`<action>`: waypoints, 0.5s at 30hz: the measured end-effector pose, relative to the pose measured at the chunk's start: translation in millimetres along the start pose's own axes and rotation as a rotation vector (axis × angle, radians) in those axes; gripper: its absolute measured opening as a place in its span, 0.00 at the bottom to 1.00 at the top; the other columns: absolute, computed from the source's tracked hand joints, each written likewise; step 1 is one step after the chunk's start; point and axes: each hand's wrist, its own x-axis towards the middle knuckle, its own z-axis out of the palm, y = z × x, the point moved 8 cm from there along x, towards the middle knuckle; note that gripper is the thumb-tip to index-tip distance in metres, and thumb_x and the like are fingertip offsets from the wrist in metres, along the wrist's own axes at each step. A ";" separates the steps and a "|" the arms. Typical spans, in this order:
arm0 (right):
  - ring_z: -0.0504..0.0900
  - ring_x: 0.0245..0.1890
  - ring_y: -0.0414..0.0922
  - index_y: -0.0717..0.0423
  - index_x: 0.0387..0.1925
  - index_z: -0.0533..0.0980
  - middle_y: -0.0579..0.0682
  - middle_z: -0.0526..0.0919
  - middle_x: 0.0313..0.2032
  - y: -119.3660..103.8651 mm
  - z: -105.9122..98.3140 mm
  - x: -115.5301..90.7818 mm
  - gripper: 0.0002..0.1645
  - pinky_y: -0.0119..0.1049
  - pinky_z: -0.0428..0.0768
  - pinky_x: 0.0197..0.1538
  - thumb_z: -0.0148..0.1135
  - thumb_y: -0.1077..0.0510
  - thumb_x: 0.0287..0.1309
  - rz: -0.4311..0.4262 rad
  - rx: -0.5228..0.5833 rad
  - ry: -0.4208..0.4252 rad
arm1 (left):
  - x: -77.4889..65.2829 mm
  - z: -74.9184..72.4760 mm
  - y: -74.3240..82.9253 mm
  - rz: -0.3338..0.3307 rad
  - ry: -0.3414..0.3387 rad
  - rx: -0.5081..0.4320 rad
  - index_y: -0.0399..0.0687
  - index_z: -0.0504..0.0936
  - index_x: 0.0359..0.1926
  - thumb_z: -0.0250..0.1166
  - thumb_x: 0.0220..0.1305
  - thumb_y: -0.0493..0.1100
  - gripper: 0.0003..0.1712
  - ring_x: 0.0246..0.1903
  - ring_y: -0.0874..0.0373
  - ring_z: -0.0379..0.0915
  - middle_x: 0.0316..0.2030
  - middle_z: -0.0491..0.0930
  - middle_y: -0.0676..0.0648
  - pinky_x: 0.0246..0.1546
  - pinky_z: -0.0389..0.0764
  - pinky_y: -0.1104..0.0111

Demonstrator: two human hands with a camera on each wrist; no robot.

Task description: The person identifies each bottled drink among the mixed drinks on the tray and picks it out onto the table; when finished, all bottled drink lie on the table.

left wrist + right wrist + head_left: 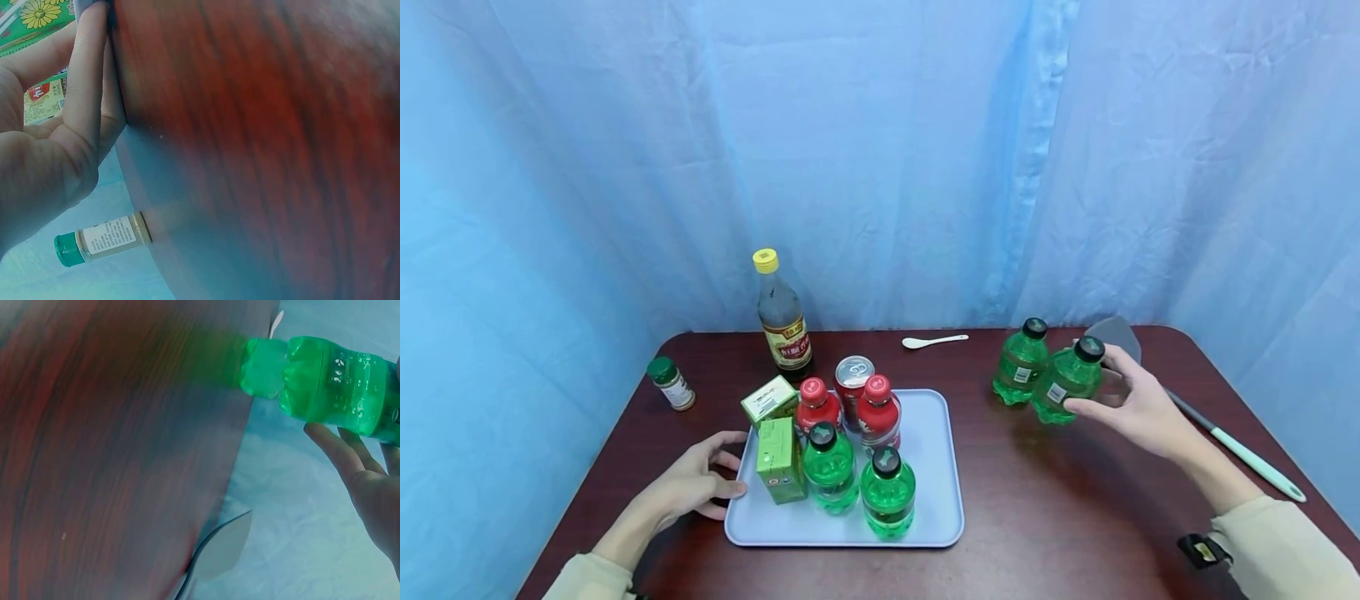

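Note:
My right hand holds a green plastic bottle with a black cap, thumb on the near side. In the right wrist view the held bottle looks slightly raised off the table. Another green bottle stands just left of it. On the left, my left hand touches the left rim of a pale blue tray, fingers spread. The tray bears two green bottles, two red-capped bottles, a red can and green cartons. Part of the left hand's contact is hidden.
Behind the tray stands a yellow-capped sauce bottle. A green-capped spice jar is near the table's left edge. A white spoon lies at the back. A spatula lies behind and right of my right hand. Curtains border the table.

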 end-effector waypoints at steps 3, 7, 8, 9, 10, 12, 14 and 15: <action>0.77 0.55 0.27 0.46 0.73 0.64 0.43 0.74 0.60 8.3 -10.5 1.0 0.46 0.27 0.83 0.44 0.75 0.64 0.56 0.009 -0.041 0.052 | -0.5 -0.3 0.7 -0.001 0.003 0.004 0.42 0.62 0.73 0.72 0.55 0.27 0.46 0.37 0.47 0.78 0.47 0.72 0.36 0.29 0.86 0.51; 0.76 0.54 0.25 0.46 0.74 0.63 0.41 0.75 0.59 20.8 -20.1 1.4 0.47 0.24 0.82 0.42 0.76 0.63 0.56 0.031 -0.071 0.110 | -1.1 -0.3 0.4 -0.007 0.009 0.008 0.42 0.62 0.73 0.72 0.55 0.27 0.46 0.37 0.46 0.78 0.47 0.72 0.36 0.29 0.86 0.51; 0.76 0.54 0.25 0.46 0.74 0.63 0.41 0.75 0.60 24.3 -21.7 1.1 0.47 0.24 0.82 0.42 0.75 0.62 0.56 0.040 -0.073 0.120 | -1.0 -0.4 0.2 -0.008 0.010 0.008 0.42 0.62 0.73 0.72 0.55 0.27 0.46 0.37 0.46 0.78 0.47 0.72 0.36 0.29 0.86 0.51; 0.75 0.54 0.25 0.45 0.74 0.63 0.41 0.75 0.59 27.8 -23.3 0.7 0.47 0.23 0.82 0.42 0.75 0.62 0.56 0.048 -0.086 0.132 | -0.9 -0.4 0.1 -0.008 0.011 0.008 0.42 0.62 0.73 0.71 0.55 0.27 0.46 0.37 0.46 0.78 0.47 0.72 0.36 0.29 0.86 0.51; 0.75 0.54 0.25 0.44 0.74 0.63 0.41 0.74 0.60 31.0 -24.8 0.1 0.47 0.22 0.81 0.42 0.75 0.61 0.57 0.057 -0.098 0.143 | -0.7 -0.4 0.0 -0.008 0.011 0.008 0.43 0.62 0.73 0.71 0.55 0.27 0.46 0.37 0.46 0.78 0.47 0.72 0.36 0.29 0.86 0.51; 0.73 0.54 0.25 0.42 0.75 0.62 0.41 0.73 0.61 38.1 -26.7 -0.9 0.47 0.21 0.80 0.42 0.75 0.60 0.58 0.078 -0.114 0.154 | -0.4 -0.4 0.1 -0.009 0.013 0.008 0.43 0.62 0.73 0.71 0.55 0.26 0.46 0.37 0.46 0.78 0.47 0.72 0.36 0.28 0.86 0.51; 0.72 0.54 0.24 0.41 0.75 0.61 0.41 0.71 0.62 45.0 -28.2 -1.5 0.47 0.21 0.79 0.42 0.75 0.58 0.58 0.097 -0.129 0.162 | -0.2 -0.2 0.6 -0.010 0.013 0.005 0.43 0.62 0.73 0.71 0.55 0.26 0.46 0.37 0.46 0.77 0.47 0.72 0.36 0.28 0.86 0.51; 0.71 0.54 0.23 0.40 0.75 0.61 0.41 0.71 0.62 47.9 -29.0 -1.6 0.48 0.20 0.79 0.43 0.75 0.57 0.58 0.104 -0.136 0.166 | 0.0 0.1 1.1 -0.006 0.009 0.007 0.42 0.62 0.73 0.71 0.55 0.27 0.46 0.37 0.47 0.77 0.47 0.72 0.36 0.28 0.86 0.51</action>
